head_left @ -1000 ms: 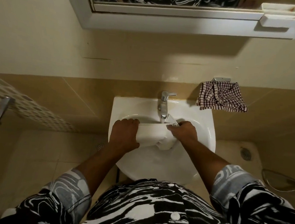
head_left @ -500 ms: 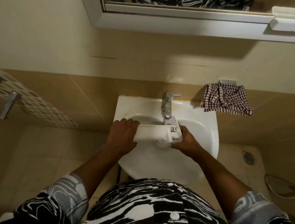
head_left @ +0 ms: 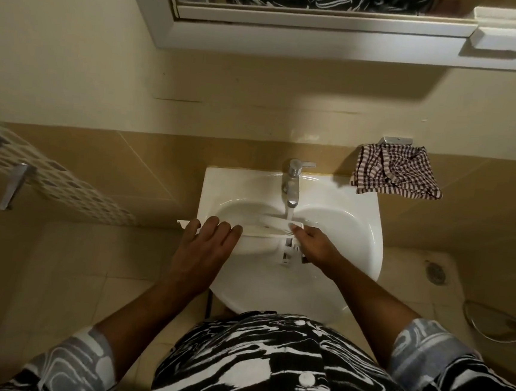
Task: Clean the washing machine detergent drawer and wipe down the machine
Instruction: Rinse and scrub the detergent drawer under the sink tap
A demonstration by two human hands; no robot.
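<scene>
A: Where is the drawer?

B: The drawer (head_left: 266,228) lies crosswise over the sink (head_left: 356,235) bowl, just under the tap (head_left: 292,186); a thin stream of water (head_left: 289,213) falls onto its far edge; its left end sticks out past the sink's rim.

A: And the hands?

B: The left hand (head_left: 205,250) lies flat on the drawer's left end, fingers straight and a little spread; the right hand (head_left: 316,247) is clamped round the right end, one digit on top; a slotted piece (head_left: 287,254) hangs down beside that hand.

A: Around it?

B: A checked cloth (head_left: 396,171) hangs on the wall right of the tap; a white-framed mirror (head_left: 295,39) sits above; tan tiles behind and below.
</scene>
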